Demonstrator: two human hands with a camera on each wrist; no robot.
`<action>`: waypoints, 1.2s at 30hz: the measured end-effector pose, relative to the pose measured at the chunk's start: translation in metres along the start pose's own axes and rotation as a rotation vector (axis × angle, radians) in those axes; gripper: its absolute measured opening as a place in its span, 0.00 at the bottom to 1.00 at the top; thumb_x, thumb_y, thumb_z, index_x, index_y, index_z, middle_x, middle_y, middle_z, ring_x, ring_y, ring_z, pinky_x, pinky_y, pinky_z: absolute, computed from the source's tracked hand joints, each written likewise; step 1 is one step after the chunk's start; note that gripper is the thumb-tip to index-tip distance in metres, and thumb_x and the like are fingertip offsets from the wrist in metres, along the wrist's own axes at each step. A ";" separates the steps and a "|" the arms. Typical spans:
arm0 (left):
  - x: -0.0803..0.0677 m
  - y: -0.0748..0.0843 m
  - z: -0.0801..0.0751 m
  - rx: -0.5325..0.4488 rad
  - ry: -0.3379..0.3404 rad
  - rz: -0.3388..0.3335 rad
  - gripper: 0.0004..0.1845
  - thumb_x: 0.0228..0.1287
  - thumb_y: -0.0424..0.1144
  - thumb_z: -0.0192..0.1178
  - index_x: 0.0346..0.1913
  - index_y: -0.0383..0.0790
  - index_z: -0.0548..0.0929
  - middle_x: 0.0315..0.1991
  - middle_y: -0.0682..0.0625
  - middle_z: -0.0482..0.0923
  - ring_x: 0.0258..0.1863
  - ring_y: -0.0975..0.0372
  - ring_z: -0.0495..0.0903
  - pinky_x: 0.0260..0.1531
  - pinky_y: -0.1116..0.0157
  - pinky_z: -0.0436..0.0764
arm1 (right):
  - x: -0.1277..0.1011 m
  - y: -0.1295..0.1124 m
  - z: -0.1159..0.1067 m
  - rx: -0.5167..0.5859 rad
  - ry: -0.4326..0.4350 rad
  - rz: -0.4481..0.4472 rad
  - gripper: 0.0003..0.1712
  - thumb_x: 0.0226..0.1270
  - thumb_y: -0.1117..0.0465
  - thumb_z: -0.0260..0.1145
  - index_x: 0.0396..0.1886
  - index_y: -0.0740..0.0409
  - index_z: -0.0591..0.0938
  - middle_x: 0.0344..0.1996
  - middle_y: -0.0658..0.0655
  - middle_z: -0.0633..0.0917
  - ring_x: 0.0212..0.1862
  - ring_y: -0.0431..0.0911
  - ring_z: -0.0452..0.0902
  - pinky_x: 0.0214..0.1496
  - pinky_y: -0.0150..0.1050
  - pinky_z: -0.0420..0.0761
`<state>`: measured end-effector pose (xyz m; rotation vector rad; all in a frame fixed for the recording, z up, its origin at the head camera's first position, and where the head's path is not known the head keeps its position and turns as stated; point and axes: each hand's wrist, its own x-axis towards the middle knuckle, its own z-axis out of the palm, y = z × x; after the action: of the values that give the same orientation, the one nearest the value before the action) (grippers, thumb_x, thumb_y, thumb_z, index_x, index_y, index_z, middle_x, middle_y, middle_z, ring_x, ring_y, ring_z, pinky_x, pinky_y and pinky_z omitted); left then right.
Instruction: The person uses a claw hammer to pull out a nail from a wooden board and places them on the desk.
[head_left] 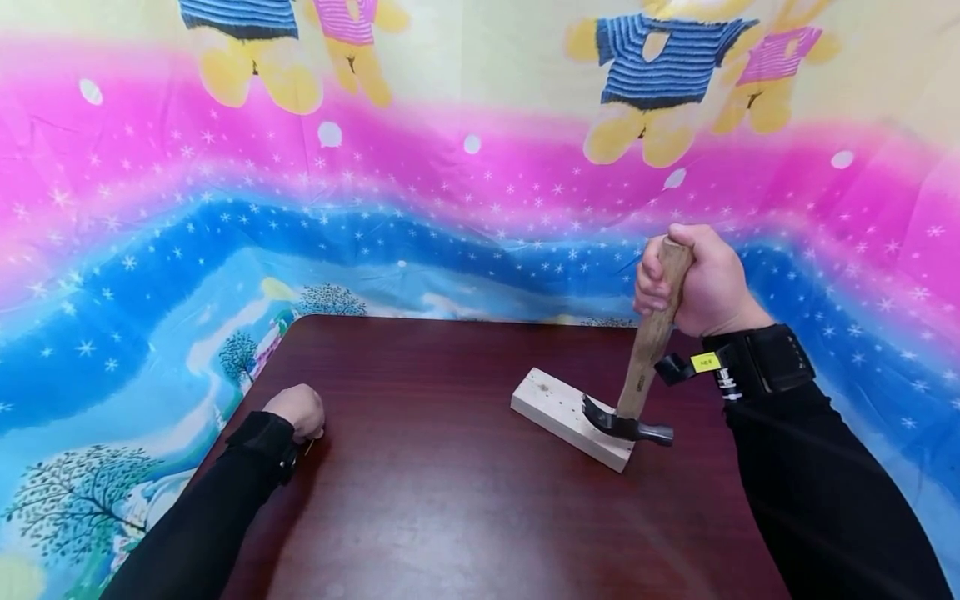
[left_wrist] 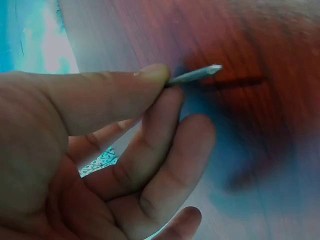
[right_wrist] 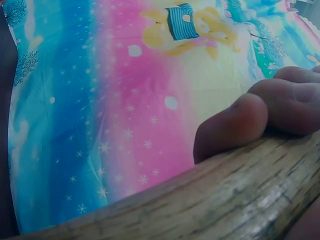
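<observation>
The work looked to be at a pulling stage rather than a driving one. The right hand (head_left: 701,283) was wrapped tight around the top end of the wooden handle of a claw hammer (head_left: 645,358), which stood nearly upright with its dark head down; the claw rested on the near end of a pale wooden block (head_left: 570,417) and the striking face pointed off toward the person's right. The block lay flat on the dark red worktop (head_left: 450,500), right of centre, and small dark marks that could be holes dotted its top face; whether a nail sat under the claw could not be told. Well apart from the block, the left hand (head_left: 300,410) rested near the worktop's left edge, and the left wrist view showed a thin metal nail (left_wrist: 195,75) pinched between thumb and forefinger, its other fingers loosely spread. Judging from that, at least one nail was already free of the wood, and the hammer's position suggested more prying was in hand or about to begin. No containers were in view, so nothing showed where the nail would go. A bright cartoon-printed cloth (head_left: 465,208) hung behind and around the worktop.
</observation>
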<state>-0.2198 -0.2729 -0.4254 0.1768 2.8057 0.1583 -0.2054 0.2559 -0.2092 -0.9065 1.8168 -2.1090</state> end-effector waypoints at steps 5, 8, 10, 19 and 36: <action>-0.010 0.000 0.002 -0.031 -0.048 -0.026 0.12 0.54 0.34 0.70 0.17 0.40 0.80 0.18 0.50 0.77 0.19 0.59 0.78 0.22 0.65 0.79 | 0.000 0.002 -0.001 0.001 0.006 0.000 0.32 0.82 0.47 0.33 0.19 0.57 0.69 0.15 0.55 0.62 0.19 0.53 0.54 0.25 0.48 0.62; -0.016 0.001 0.004 -0.039 -0.084 -0.030 0.13 0.55 0.33 0.70 0.16 0.40 0.81 0.16 0.51 0.78 0.17 0.62 0.79 0.22 0.66 0.80 | -0.001 0.004 -0.002 0.007 0.006 0.003 0.32 0.82 0.48 0.32 0.19 0.57 0.69 0.15 0.56 0.61 0.19 0.52 0.54 0.24 0.48 0.62; -0.021 0.002 0.006 -0.058 -0.104 -0.018 0.13 0.54 0.32 0.70 0.16 0.39 0.81 0.16 0.51 0.78 0.17 0.61 0.80 0.22 0.66 0.81 | -0.001 0.005 -0.002 0.013 0.009 0.006 0.32 0.82 0.48 0.33 0.19 0.57 0.69 0.15 0.56 0.61 0.19 0.52 0.53 0.24 0.48 0.61; -0.034 0.006 0.018 -0.239 -0.155 0.028 0.10 0.50 0.23 0.68 0.16 0.33 0.83 0.16 0.48 0.80 0.16 0.58 0.82 0.20 0.62 0.83 | 0.000 0.006 -0.004 0.004 0.000 0.001 0.32 0.82 0.48 0.33 0.20 0.58 0.70 0.15 0.56 0.61 0.19 0.53 0.54 0.24 0.48 0.63; -0.038 0.013 0.018 -0.101 -0.172 0.066 0.11 0.49 0.25 0.72 0.16 0.35 0.84 0.14 0.50 0.79 0.16 0.60 0.81 0.22 0.63 0.82 | -0.002 0.010 -0.006 0.028 -0.005 0.007 0.32 0.82 0.48 0.33 0.20 0.58 0.70 0.16 0.56 0.61 0.19 0.53 0.54 0.24 0.47 0.63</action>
<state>-0.1768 -0.2642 -0.4289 0.2470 2.6149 0.2852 -0.2095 0.2591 -0.2191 -0.8967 1.7803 -2.1203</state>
